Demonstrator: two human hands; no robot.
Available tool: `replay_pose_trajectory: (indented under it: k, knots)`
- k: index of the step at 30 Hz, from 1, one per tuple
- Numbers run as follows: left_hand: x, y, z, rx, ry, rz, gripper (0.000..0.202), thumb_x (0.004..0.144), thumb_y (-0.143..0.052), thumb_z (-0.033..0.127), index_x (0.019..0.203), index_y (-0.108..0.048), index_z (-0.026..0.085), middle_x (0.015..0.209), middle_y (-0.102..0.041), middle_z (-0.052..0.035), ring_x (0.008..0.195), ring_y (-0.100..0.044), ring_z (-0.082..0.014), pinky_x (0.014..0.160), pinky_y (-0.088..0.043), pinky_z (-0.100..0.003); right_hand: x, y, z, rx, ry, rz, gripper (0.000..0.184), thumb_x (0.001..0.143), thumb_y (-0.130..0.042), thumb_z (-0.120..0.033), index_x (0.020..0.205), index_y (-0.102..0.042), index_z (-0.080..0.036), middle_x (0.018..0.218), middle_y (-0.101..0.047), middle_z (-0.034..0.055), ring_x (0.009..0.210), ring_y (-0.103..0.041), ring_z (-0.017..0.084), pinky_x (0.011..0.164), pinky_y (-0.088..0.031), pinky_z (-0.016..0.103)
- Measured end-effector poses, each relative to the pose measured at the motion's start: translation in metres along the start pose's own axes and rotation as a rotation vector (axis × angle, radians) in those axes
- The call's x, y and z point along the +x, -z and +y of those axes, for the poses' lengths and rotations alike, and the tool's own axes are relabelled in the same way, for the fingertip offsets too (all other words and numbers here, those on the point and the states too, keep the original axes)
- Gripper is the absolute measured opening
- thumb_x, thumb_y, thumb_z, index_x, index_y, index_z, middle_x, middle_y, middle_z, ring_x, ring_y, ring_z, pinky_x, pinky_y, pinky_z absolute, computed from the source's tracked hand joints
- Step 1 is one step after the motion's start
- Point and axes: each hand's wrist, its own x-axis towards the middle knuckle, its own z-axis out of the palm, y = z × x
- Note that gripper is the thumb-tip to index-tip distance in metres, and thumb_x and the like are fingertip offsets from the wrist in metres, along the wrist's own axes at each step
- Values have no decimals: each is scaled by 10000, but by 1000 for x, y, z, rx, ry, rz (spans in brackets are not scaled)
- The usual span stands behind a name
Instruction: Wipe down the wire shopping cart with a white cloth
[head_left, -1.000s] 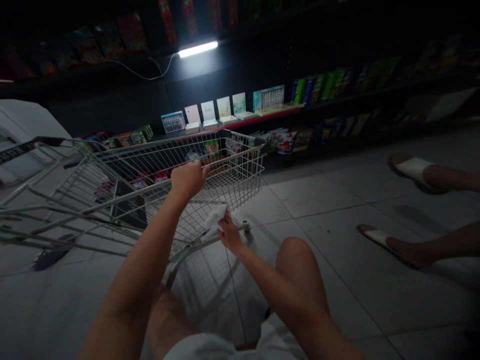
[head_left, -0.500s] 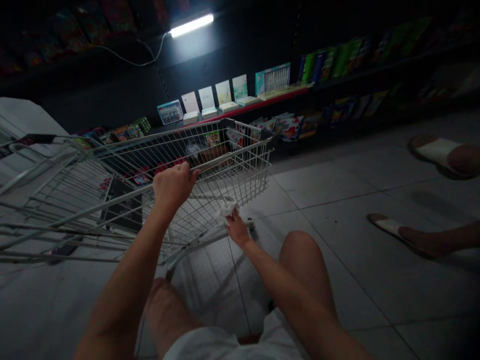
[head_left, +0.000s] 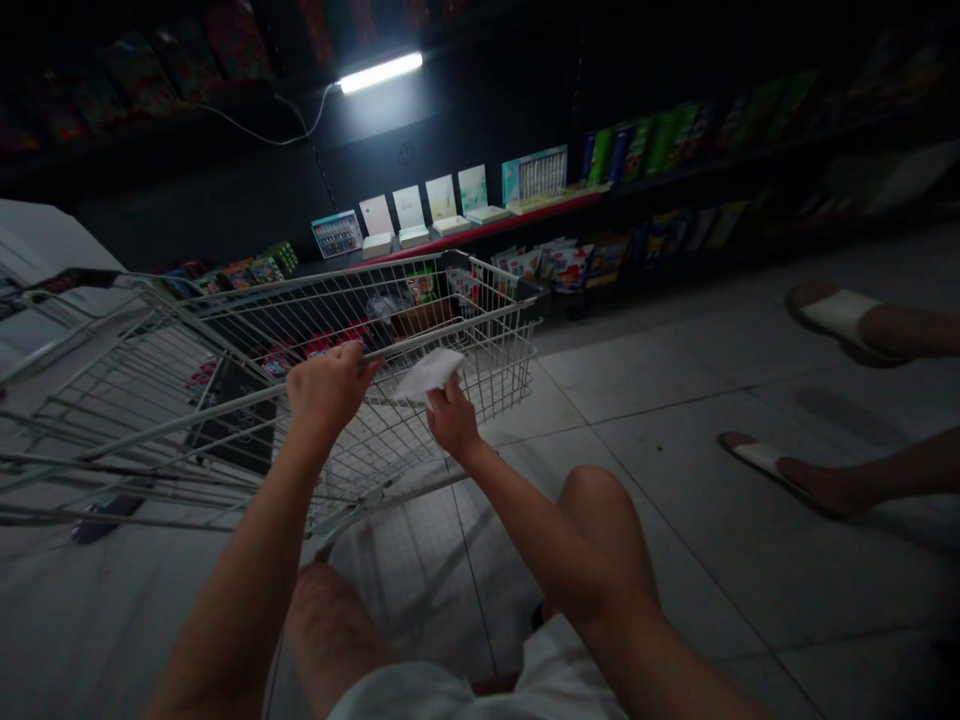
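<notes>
A wire shopping cart [head_left: 390,440] stands in front of me, side on. My left hand [head_left: 327,390] is wrapped round the top rail of its near side. My right hand [head_left: 453,415] pinches a white tissue [head_left: 429,374], which spreads out flat just in front of the cart's wire side, close below the rail. Whether the tissue touches the wires I cannot tell. Through the mesh, a brown box [head_left: 424,318] shows, and a dark panel with pale lettering [head_left: 232,412] sits at the cart's left part.
Behind the cart runs a dark shelf with a red edge [head_left: 525,208], bearing boxed goods [head_left: 534,176]. A lit tube lamp [head_left: 381,72] hangs above. Another person's feet in pale shoes [head_left: 832,312] stand at right on the tiled floor [head_left: 660,400].
My right hand has risen and moved slightly left, from low on the cart's side toward the rail. The tissue, crumpled before, is now spread out. My left hand keeps its grip.
</notes>
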Motion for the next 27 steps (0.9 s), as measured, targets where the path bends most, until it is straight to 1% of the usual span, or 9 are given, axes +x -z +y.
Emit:
replay_pose_trajectory:
  k: [4, 7, 10, 13, 15, 18, 20, 22, 27]
  knots:
    - [-2, 0, -1, 3, 0, 4, 466, 964, -339, 588, 1055, -613, 222, 1038, -726, -114, 888, -683, -291, 617, -336, -317, -62, -49, 37, -63, -134, -282, 510, 878, -450, -96, 1365, -557, -206, 1605, -294, 115, 1359, -480, 276, 1064, -491, 383]
    - [-3, -2, -4, 4, -10, 16, 470, 967, -336, 583, 1053, -612, 212, 1027, -726, -117, 876, -685, -295, 612, -328, -315, -99, -56, 56, -71, -172, -414, 542, 827, -513, -86, 1348, -574, -221, 1621, -263, 111, 1217, -605, 263, 966, -552, 365]
    - [-4, -4, -6, -5, -19, 22, 458, 967, -345, 571, 1060, -615, 212, 1015, -725, -118, 879, -683, -300, 620, -336, -319, -93, -33, 57, -8, -115, -292, 494, 814, -552, -123, 1293, -610, -228, 1604, -309, 83, 1281, -564, 248, 985, -546, 327]
    - [-4, -4, -8, -5, -16, 24, 454, 966, -347, 569, 1063, -618, 218, 1011, -726, -117, 883, -681, -298, 627, -343, -327, -47, 8, 45, 29, -43, 2, 465, 840, -543, -180, 1303, -593, -183, 1604, -284, 111, 1374, -467, 271, 1043, -517, 341]
    - [-5, -3, -8, -4, -19, 22, 459, 964, -345, 573, 1066, -619, 219, 1004, -727, -120, 875, -681, -299, 626, -345, -332, -11, 32, 37, -8, -36, 129, 495, 853, -525, -192, 1347, -545, -160, 1621, -219, 131, 1387, -440, 306, 1010, -541, 374]
    - [-6, -2, -9, -15, -24, 25, 474, 961, -340, 581, 1075, -621, 216, 1000, -724, -130, 868, -680, -307, 629, -351, -338, 20, 47, 30, -100, -98, 106, 598, 853, -514, -180, 1445, -428, -168, 1644, -127, 136, 1379, -439, 340, 896, -590, 381]
    - [-7, -2, -10, -25, -24, 28, 482, 958, -339, 588, 1071, -624, 217, 1003, -722, -133, 867, -679, -309, 638, -353, -338, 15, 40, 32, -143, -153, 12, 618, 853, -509, -173, 1462, -404, -170, 1647, -116, 143, 1340, -486, 325, 859, -595, 356]
    - [-7, -2, -10, -32, -22, 28, 484, 956, -339, 591, 1066, -626, 217, 1015, -721, -135, 861, -678, -306, 639, -353, -336, -10, 26, 39, -142, -198, -76, 596, 854, -487, -157, 1448, -431, -172, 1644, -145, 153, 1268, -557, 284, 846, -588, 327]
    - [-7, -4, -10, -19, -19, 37, 467, 963, -333, 569, 1062, -623, 217, 1019, -726, -122, 843, -678, -293, 629, -347, -336, -82, 6, 60, -64, -214, -134, 628, 812, -477, -118, 1426, -483, -250, 1549, -405, 89, 1143, -634, 209, 811, -581, 278]
